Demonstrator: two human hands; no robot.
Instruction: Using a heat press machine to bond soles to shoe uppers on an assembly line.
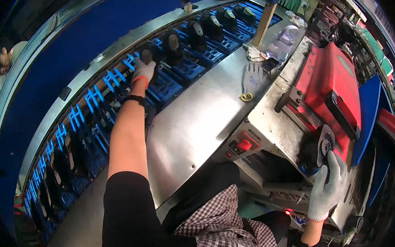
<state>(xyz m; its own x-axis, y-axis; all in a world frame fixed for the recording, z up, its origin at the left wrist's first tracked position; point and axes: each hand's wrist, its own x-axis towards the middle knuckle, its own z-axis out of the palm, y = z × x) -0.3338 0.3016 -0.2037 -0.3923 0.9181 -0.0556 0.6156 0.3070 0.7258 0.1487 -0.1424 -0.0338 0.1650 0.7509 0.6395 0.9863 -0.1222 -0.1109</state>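
A black shoe [147,56] stands sole-up on a blue rack [175,74] of a long conveyor, at the far side of a steel bench [197,119]. It is gripped by the gloved left hand [143,72], whose fingers are closed around its lower end; the arm is stretched fully forward and slightly left across the bench. The shoe's long axis runs up and away from the hand, roughly in line with the forearm.

More black shoes [199,32] are seen on the racks to the right along the belt, and others [57,171] on racks to the left; empty blue prongs [91,101] lie between.

The right hand [328,187], in a white knit glove, is held low and far to the right, well apart from the shoe. Its fingers are curled around a dark part at the lower front of a red press machine [333,85]; what exactly is gripped cannot be told. A round grey disc [325,145] sits just above its fingertips.

A spare grey glove [251,79] lies flat on the bench. Another person [2,62] is partly seen beyond the conveyor at upper left.
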